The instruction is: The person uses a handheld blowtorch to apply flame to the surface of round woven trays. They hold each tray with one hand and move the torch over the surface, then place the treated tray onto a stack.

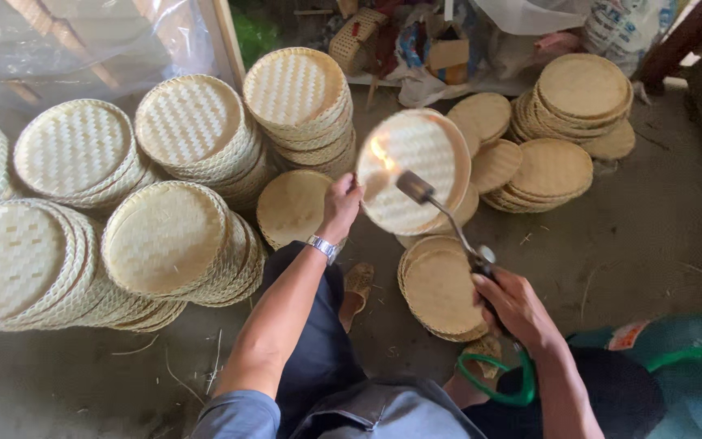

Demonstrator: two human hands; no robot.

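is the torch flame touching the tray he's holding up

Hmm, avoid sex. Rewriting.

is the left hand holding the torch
No, the left hand grips the edge of a round woven tray, while the right hand holds the torch with its flame at the tray.

Both hands (pixel 341 207) (pixel 513 305) raised, fingers clenched

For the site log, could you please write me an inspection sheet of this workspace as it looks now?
Surface: bare concrete floor, dusty, strewn with loose straw bits.
Job's things: round woven bamboo tray held tilted; gas torch with a flame on the tray's face.
Clutter: stacks of woven trays at left; flat woven discs at right; another disc pile near the knees.
Grippers: left hand grips the tray's rim; right hand grips the torch handle.
Cables: green hose looping below the right hand.
Surroundings: plastic sheeting, bags and boxes behind.
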